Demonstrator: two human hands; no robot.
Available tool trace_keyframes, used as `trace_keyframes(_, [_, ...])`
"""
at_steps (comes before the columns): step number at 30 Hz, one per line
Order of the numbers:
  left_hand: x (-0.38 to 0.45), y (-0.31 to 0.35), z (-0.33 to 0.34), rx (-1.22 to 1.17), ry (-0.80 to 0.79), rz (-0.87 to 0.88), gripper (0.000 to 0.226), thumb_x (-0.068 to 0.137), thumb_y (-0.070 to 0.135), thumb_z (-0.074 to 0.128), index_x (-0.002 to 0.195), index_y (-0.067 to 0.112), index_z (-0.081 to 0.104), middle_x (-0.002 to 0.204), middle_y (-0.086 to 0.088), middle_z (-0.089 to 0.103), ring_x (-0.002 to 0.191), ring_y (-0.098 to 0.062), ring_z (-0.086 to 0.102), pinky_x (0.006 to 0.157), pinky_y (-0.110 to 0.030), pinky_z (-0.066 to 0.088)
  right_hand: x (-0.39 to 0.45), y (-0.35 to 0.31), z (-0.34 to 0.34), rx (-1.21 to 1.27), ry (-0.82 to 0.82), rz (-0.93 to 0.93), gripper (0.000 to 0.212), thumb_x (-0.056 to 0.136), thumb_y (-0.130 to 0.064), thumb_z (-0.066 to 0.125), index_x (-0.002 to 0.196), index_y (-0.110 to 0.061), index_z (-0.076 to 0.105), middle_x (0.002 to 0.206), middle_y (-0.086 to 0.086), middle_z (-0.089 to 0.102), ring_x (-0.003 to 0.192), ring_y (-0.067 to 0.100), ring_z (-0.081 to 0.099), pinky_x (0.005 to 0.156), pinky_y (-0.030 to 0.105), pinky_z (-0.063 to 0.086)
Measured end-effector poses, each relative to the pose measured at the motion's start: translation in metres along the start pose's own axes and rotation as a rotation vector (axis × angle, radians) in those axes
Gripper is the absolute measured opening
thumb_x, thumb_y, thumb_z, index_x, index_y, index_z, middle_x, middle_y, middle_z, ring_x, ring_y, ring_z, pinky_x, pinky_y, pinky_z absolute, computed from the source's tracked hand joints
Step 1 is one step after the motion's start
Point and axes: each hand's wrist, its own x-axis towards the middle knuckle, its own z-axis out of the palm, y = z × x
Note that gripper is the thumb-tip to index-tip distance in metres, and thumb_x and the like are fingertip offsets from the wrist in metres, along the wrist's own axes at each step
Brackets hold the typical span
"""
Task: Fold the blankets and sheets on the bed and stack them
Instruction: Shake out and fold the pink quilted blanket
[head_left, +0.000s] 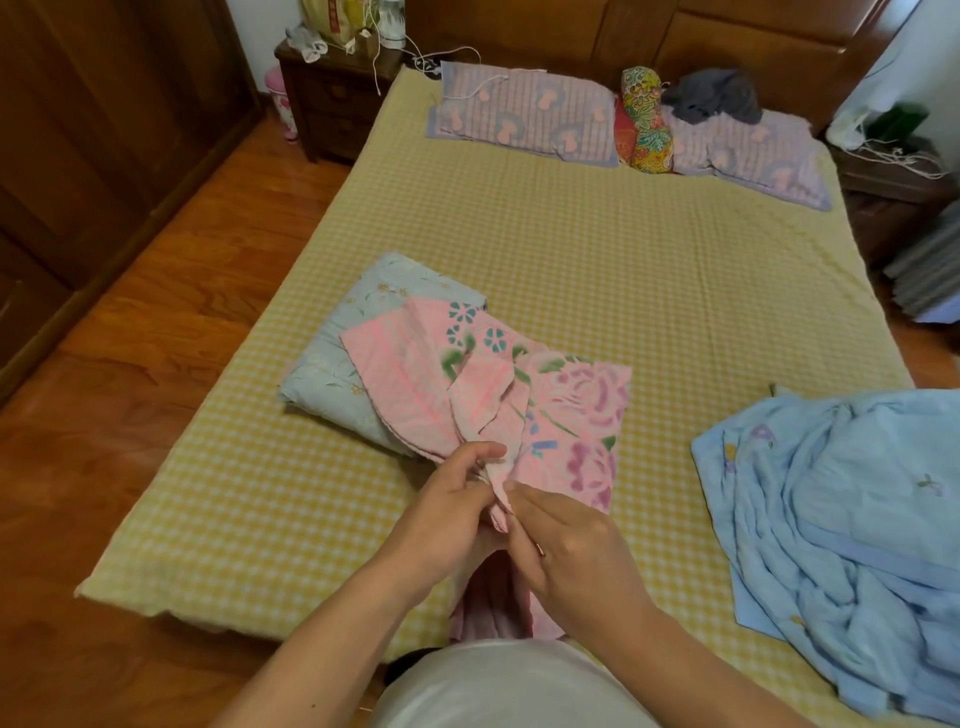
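head view: both hands pinch one gathered edge of the pink floral sheet at the foot of the bed (597, 270), the left hand (457, 514) and right hand (566, 545) touching each other. the pink floral sheet (519, 400) drapes partly over the folded pale blue blanket (332, 364). it looks mid-fold; next the corners likely need matching, then laying flat on that blanket. toward the bed's right side lies a crumpled light blue sheet (852, 530), unfolded. at the bed's head, two pillows (524, 111); left of it a nightstand (332, 98), wood floor (156, 322) beside.
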Motion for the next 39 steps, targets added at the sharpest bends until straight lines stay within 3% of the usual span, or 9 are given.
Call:
trace_keyframes(5, [-0.002, -0.003, -0.003, 0.018, 0.009, -0.011, 0.034, 0.102, -0.003, 0.038, 0.126, 0.011, 0.059, 0.071, -0.005, 0.061, 0.063, -0.01, 0.063, 0.057, -0.022, 0.054, 0.007, -0.005, -0.003, 0.112, -0.07, 0.048, 0.027, 0.102, -0.021, 0.05, 0.1, -0.011, 0.075, 0.094, -0.005, 0.071, 0.082, 0.01, 0.066, 0.072, 0.027, 0.055])
trace_keyframes(8, [-0.001, -0.003, -0.004, 0.035, 0.008, -0.01, 0.03, 0.105, 0.003, 0.038, 0.121, 0.013, 0.061, 0.064, 0.001, 0.06, 0.06, -0.008, 0.062, 0.057, -0.022, 0.053, 0.008, -0.006, -0.004, 0.233, -0.059, 0.193, 0.029, 0.1, -0.029, 0.053, 0.095, -0.018, 0.079, 0.103, -0.011, 0.072, 0.094, 0.0, 0.068, 0.079, 0.023, 0.055])
trace_keyframes(14, [0.008, -0.008, -0.01, 0.216, 0.041, 0.059, 0.034, 0.095, 0.004, 0.05, 0.118, 0.025, 0.065, 0.08, -0.009, 0.056, 0.074, -0.023, 0.063, 0.08, -0.047, 0.058, 0.011, -0.004, -0.008, 0.605, -0.044, 0.557, 0.009, 0.086, -0.019, 0.078, 0.09, -0.026, 0.082, 0.098, -0.017, 0.073, 0.101, 0.006, 0.068, 0.081, 0.013, 0.049])
trace_keyframes(17, [0.008, -0.009, -0.012, 0.218, 0.003, 0.076, 0.038, 0.089, 0.001, 0.051, 0.12, 0.022, 0.061, 0.07, -0.009, 0.05, 0.068, -0.021, 0.054, 0.076, -0.044, 0.052, 0.012, 0.0, -0.008, 0.689, -0.077, 0.596, 0.01, 0.085, -0.017, 0.078, 0.089, -0.026, 0.082, 0.098, -0.015, 0.073, 0.103, 0.011, 0.068, 0.09, 0.021, 0.049])
trace_keyframes(20, [0.009, -0.009, -0.014, 0.176, -0.032, 0.077, 0.044, 0.082, 0.006, 0.056, 0.123, 0.019, 0.058, 0.073, -0.013, 0.055, 0.07, -0.02, 0.053, 0.075, -0.038, 0.046, 0.014, -0.001, -0.01, 0.705, -0.055, 0.64, 0.024, 0.088, -0.008, 0.074, 0.089, -0.032, 0.078, 0.094, -0.015, 0.074, 0.095, 0.009, 0.07, 0.083, 0.027, 0.055])
trace_keyframes(24, [0.01, -0.011, -0.015, 0.168, -0.12, 0.11, 0.042, 0.092, -0.002, 0.054, 0.127, 0.021, 0.057, 0.086, -0.019, 0.056, 0.08, -0.027, 0.054, 0.081, -0.041, 0.05, 0.009, -0.013, -0.008, 0.29, 0.083, 0.348, 0.014, 0.091, -0.015, 0.065, 0.097, -0.02, 0.076, 0.096, -0.011, 0.073, 0.09, 0.003, 0.068, 0.074, 0.019, 0.056])
trace_keyframes(28, [0.009, -0.007, -0.015, 0.184, -0.152, 0.149, 0.04, 0.097, -0.01, 0.048, 0.128, 0.014, 0.055, 0.072, -0.012, 0.048, 0.065, -0.015, 0.054, 0.065, -0.026, 0.052, 0.008, -0.016, -0.008, -0.065, 0.083, 0.03, 0.012, 0.094, -0.012, 0.063, 0.096, -0.009, 0.074, 0.102, 0.0, 0.071, 0.092, 0.015, 0.068, 0.077, 0.027, 0.056])
trace_keyframes(33, [0.009, -0.003, -0.017, 0.244, -0.109, 0.145, 0.047, 0.094, -0.012, 0.043, 0.126, 0.019, 0.058, 0.072, -0.006, 0.04, 0.063, -0.013, 0.043, 0.065, -0.026, 0.047, 0.008, -0.018, -0.012, -0.19, 0.02, 0.02, 0.008, 0.089, -0.006, 0.066, 0.082, -0.009, 0.067, 0.092, 0.001, 0.065, 0.077, 0.019, 0.062, 0.061, 0.033, 0.052])
trace_keyframes(39, [0.009, 0.002, -0.013, 0.239, -0.153, 0.122, 0.048, 0.085, 0.005, 0.048, 0.129, 0.021, 0.055, 0.08, -0.01, 0.04, 0.075, -0.024, 0.046, 0.076, -0.038, 0.046, 0.009, -0.017, -0.009, -0.058, 0.102, 0.016, 0.01, 0.094, -0.008, 0.064, 0.094, -0.004, 0.073, 0.103, 0.004, 0.071, 0.093, 0.015, 0.068, 0.081, 0.024, 0.054])
